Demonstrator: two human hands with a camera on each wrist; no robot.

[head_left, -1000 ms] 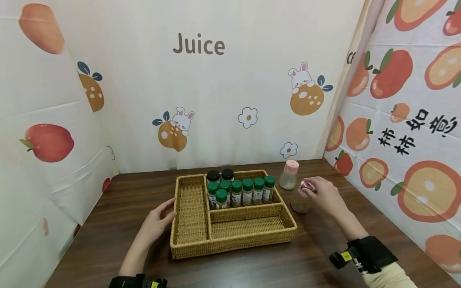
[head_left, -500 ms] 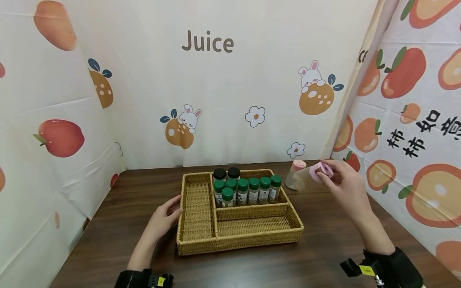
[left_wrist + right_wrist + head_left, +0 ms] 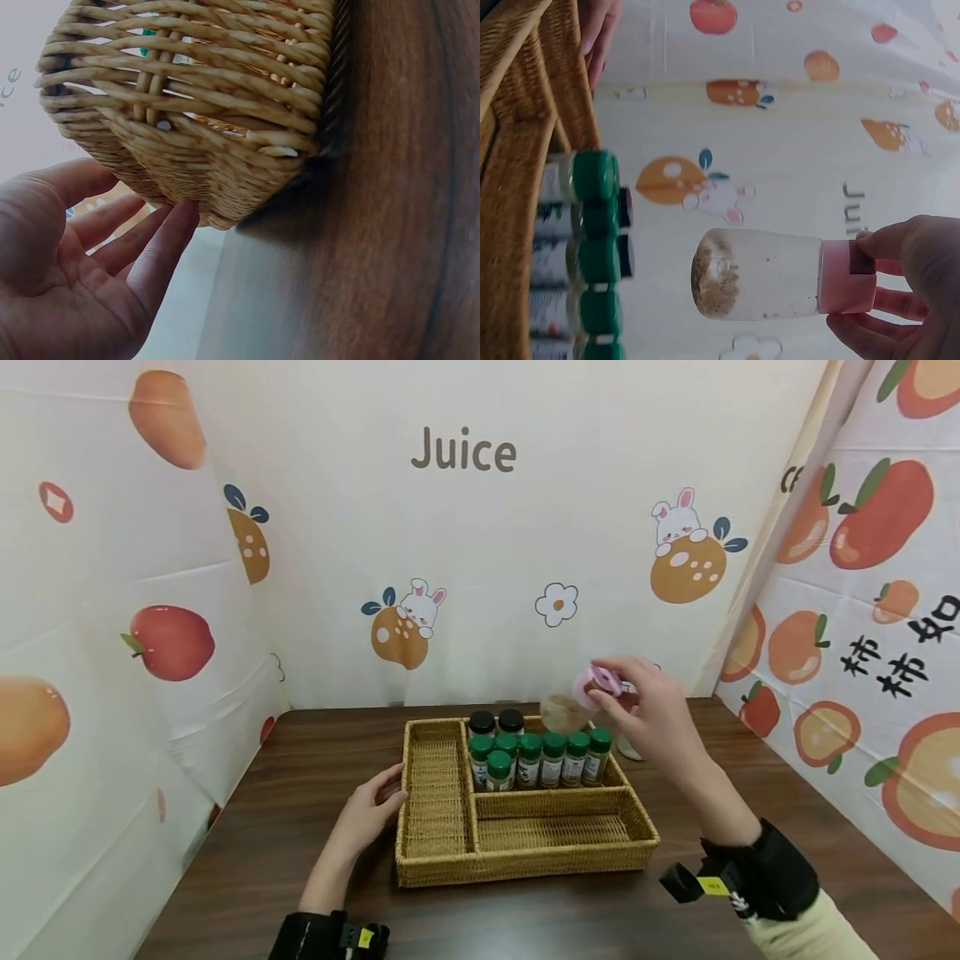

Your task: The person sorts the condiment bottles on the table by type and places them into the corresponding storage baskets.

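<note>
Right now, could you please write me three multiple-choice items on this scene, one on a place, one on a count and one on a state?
1. Where is the pink-capped jar?
A. lying in the front compartment
B. held in the air above the basket's back right part
C. standing on the table left of the basket

2. How many black-capped bottles stand in the basket?
A. two
B. five
C. none

3. What is the left hand doing?
A. gripping a green-capped bottle
B. resting flat on the wall
C. touching the basket's left side with straight fingers

Answers: 1 B, the right hand pinches its cap in the air; 2 A, two black caps behind the green ones; 3 C, the fingertips meet the weave.
</note>
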